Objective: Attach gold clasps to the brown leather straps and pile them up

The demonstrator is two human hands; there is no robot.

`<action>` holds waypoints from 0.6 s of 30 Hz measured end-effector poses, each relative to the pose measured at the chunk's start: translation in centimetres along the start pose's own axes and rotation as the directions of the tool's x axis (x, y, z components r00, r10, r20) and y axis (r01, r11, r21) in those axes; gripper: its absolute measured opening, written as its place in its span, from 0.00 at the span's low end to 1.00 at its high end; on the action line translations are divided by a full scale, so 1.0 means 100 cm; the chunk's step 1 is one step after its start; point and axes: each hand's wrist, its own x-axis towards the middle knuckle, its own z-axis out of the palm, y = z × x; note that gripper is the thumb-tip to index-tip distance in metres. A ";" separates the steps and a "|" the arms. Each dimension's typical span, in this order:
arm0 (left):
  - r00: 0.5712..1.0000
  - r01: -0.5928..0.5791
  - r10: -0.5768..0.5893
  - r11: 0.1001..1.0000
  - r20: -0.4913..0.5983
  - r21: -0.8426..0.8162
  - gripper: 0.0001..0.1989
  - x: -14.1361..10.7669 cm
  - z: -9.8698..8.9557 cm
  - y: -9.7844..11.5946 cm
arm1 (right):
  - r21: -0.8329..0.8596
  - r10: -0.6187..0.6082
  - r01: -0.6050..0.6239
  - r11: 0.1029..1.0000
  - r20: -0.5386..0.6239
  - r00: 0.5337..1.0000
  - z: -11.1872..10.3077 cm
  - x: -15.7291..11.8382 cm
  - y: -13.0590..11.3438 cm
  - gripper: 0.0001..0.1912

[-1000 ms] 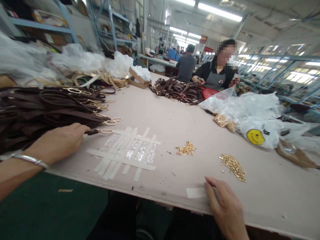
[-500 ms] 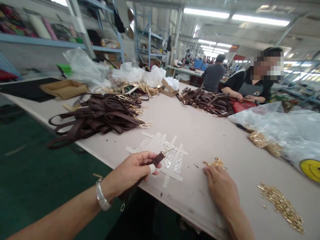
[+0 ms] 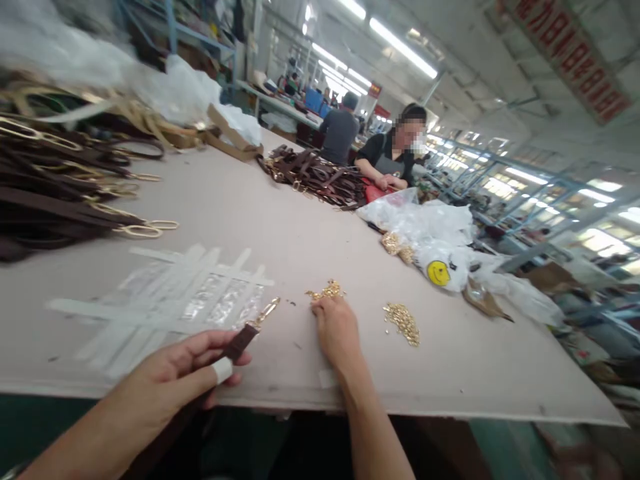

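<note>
A dark brown strap (image 3: pixel 239 342) with a gold clasp (image 3: pixel 267 312) at its tip sits pinched in the left hand (image 3: pixel 173 380), thumb over it and fingers under, one finger wrapped in white tape. The strap's free end pokes up and to the right past the fingertips, over the near edge of the desk (image 3: pixel 280 220), and the clasp hangs just above the right end of a patch of crossed tape strips (image 3: pixel 165 297) stuck to the desk top. The rest of the strap drops behind the hand, below the desk edge.

Just to the right, the right hand (image 3: pixel 336 328) lies palm down on the desk, its fingers bent onto a small heap of gold fittings (image 3: pixel 326 291); whether it has any pinched cannot be told. A second, larger heap of gold fittings (image 3: pixel 403 322) lies near that hand on its right, apart from it.

Further out on the left is a big pile of brown straps (image 3: pixel 55 193) with gold clasps. On the right lie clear plastic bags (image 3: pixel 425 223), one with a yellow smiley face (image 3: pixel 439 273). At the far end another strap pile (image 3: pixel 315 180) lies in front of a seated person (image 3: pixel 390 157) whose hands rest on the desk, with a second person (image 3: pixel 340 130) behind, back turned
</note>
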 end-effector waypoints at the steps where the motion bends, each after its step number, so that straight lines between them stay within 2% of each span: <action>1: 1.000 0.009 -0.009 1.000 -0.009 -0.009 0.26 0.003 0.000 -0.003 | 0.003 0.007 -0.007 1.000 -0.008 1.000 0.000 0.001 0.001 0.10; 4: 1.000 0.008 -0.008 1.000 -0.017 -0.007 0.25 0.004 0.007 -0.005 | 0.087 0.011 -0.008 0.996 -0.033 0.999 -0.010 -0.008 0.002 0.09; 8: 0.994 -0.047 0.044 0.998 0.097 0.032 0.17 -0.008 0.031 0.002 | 0.310 0.062 -0.048 0.949 -0.033 0.998 -0.030 -0.043 -0.001 0.11; 10: 0.983 -0.078 0.073 0.997 0.172 0.026 0.15 -0.009 0.041 0.003 | 0.504 0.146 -0.138 0.853 0.025 0.989 -0.033 -0.060 -0.006 0.11; 13: 0.960 -0.141 0.132 0.990 0.247 0.017 0.17 -0.008 0.049 0.000 | 0.733 0.204 -0.250 0.632 0.153 0.967 -0.030 -0.081 -0.024 0.10; 15: 0.944 -0.184 0.174 0.983 0.279 0.007 0.17 -0.009 0.051 -0.003 | 0.800 0.204 -0.285 0.527 0.206 0.957 -0.027 -0.089 -0.039 0.11; 18: 0.930 -0.191 0.197 0.980 0.311 -0.051 0.16 -0.012 0.054 -0.005 | 0.833 0.231 -0.324 0.450 0.242 0.942 -0.023 -0.092 -0.052 0.12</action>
